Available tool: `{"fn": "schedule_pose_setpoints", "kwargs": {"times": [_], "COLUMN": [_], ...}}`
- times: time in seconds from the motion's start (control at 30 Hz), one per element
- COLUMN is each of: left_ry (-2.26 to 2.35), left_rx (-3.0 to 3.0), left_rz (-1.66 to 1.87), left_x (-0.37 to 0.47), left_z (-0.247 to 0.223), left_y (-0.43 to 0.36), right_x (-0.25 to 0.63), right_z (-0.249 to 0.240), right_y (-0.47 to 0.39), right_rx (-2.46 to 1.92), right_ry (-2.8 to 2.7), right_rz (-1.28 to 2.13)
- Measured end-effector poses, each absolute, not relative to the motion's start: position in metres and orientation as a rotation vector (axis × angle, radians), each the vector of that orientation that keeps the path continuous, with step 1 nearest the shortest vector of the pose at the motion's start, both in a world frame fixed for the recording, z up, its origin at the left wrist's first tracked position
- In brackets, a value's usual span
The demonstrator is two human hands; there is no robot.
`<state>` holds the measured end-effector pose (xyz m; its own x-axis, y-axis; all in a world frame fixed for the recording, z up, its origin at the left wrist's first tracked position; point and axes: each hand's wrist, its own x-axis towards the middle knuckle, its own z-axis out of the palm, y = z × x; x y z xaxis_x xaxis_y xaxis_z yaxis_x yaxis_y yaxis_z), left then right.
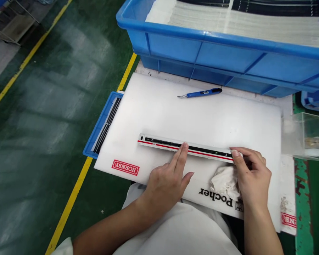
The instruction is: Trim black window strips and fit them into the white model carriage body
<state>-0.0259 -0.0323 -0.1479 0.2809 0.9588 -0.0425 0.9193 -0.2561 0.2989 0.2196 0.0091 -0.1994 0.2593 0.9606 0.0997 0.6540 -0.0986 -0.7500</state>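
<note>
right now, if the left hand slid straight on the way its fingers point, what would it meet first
The left hand points up and away, fingertips already touching the long white strip. Past that lies bare white board; the blue knife sits slightly right of that line, then the blue bin, though depth is uncertain.

A long, narrow white train shell [186, 147] with a red stripe and a dark window band lies flat on its side, running left to right, slightly slanted, near the white board's near edge.
</note>
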Motion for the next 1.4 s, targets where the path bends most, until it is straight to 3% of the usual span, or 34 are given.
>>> {"fn": "schedule_pose_setpoints", "kwargs": {"times": [1.17, 1.4], "left_ry": [1.679, 1.73], "left_rx": [2.394, 2.454], "left_rz": [0.546, 0.403], "left_x": [-0.035, -0.033], "left_z": [-0.154, -0.149], "left_y": [-0.023, -0.023], "right_x": [0.216, 0.215], "right_z": [-0.198, -0.196], "right_y": [0.01, 0.012], "right_rx": [-1.825, -1.835], "right_ry": [-1.438, -1.404], "right_rz": [0.565, 0.597]}}
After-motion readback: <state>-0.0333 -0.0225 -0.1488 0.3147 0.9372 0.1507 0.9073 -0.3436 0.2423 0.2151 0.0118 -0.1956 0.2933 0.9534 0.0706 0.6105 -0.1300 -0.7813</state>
